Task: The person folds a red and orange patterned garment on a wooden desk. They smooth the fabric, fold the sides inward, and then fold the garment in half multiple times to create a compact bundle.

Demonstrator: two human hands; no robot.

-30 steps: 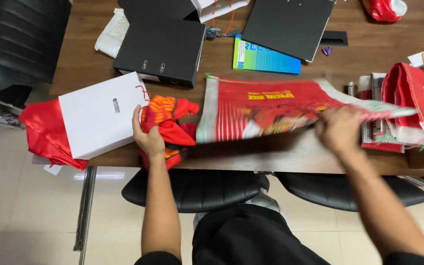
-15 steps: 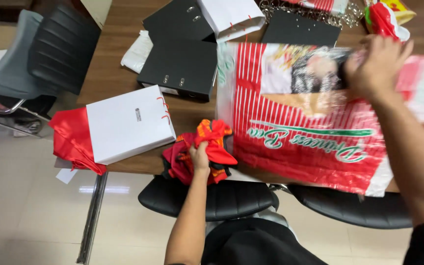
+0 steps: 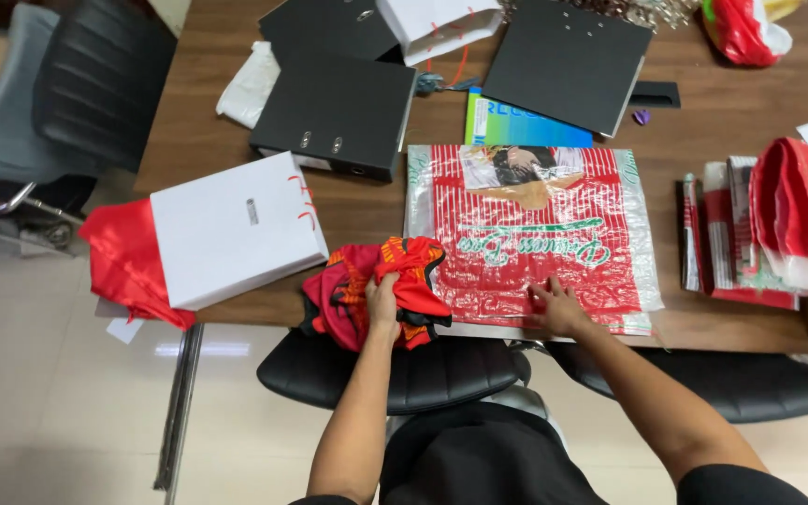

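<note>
Left hand [image 3: 382, 304] fisted tight on bunched red-orange cloth [image 3: 376, 290] at near desk edge, right hand [image 3: 558, 307] open, fingers spread flat on red striped plastic sack [image 3: 530, 234] lying flat beside cloth, white paper bag [image 3: 236, 229] left

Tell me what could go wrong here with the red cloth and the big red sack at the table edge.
The bunched red cloth gripped by the left hand hangs partly past the table edge, so it could drop toward the chair if released. The flat red sack lies right up to that edge under the right hand, and may slide off if pulled. The white bag also juts over the edge and might tip if bumped.
</note>
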